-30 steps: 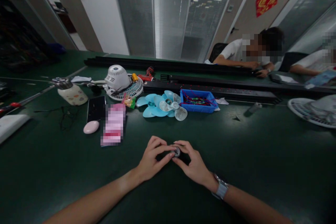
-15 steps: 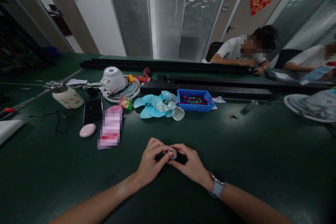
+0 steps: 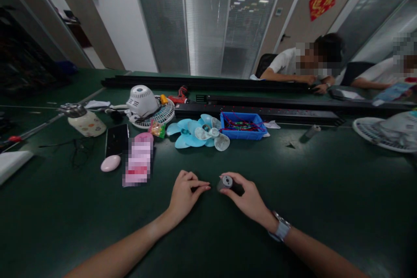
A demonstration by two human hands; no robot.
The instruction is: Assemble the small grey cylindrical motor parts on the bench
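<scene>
Right hand [image 3: 250, 200] pinches 1 grey cylinder [image 3: 224, 183] while the left hand [image 3: 183, 193], just beside, has thumb and forefinger pressed together.

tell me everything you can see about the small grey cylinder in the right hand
The small grey cylinder looks metallic, with a paler flat end bearing dark marks or holes. It is roughly upright, that end up, in the grip of the right hand; the left hand is apart from it. Whether its base touches the table is unclear.
</scene>
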